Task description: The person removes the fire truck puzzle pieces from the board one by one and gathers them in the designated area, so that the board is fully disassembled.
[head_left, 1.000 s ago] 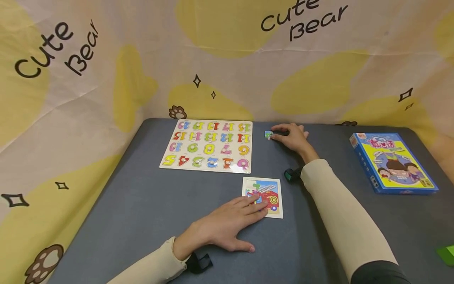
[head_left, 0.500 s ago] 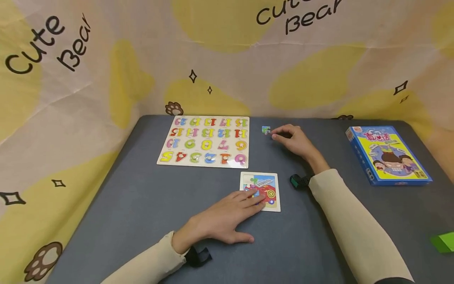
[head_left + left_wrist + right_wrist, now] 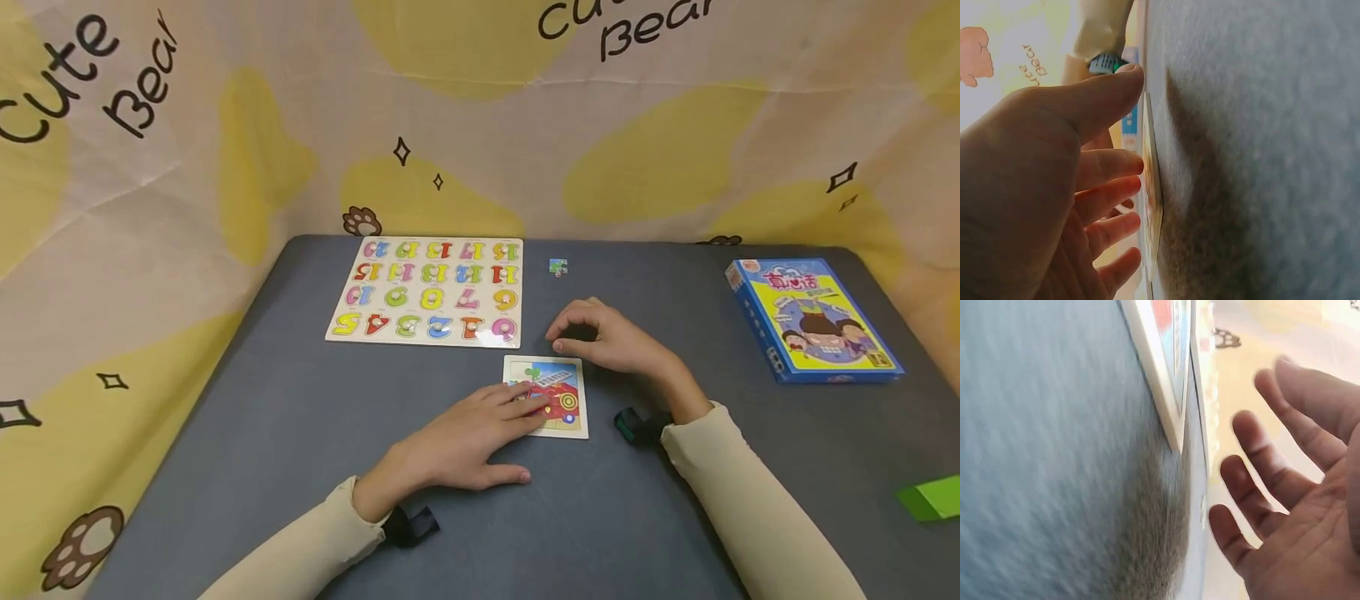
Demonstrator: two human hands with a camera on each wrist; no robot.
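Observation:
A small jigsaw puzzle (image 3: 566,400) with a fire engine picture and a pale frame lies on the table. My left hand (image 3: 472,437) rests over its left part with fingers outstretched and hides some of it. Just beyond the puzzle's upper right corner, my right hand (image 3: 611,337) hovers with loosely bent fingers. Nothing shows between those fingers (image 3: 1266,462) in the right wrist view. Farther back on the table lies a loose jigsaw piece (image 3: 558,267), green and blue.
A number board (image 3: 427,293) with colourful digits lies behind and left of the puzzle. To the right is a blue and yellow box (image 3: 817,321). A green block (image 3: 930,500) sits near the right edge. Printed cloth (image 3: 465,108) hangs behind the grey table (image 3: 262,400).
My right hand has let go of the loose jigsaw piece and drawn back toward the fire engine puzzle. My left hand stays on the puzzle. The head view has shifted slightly.

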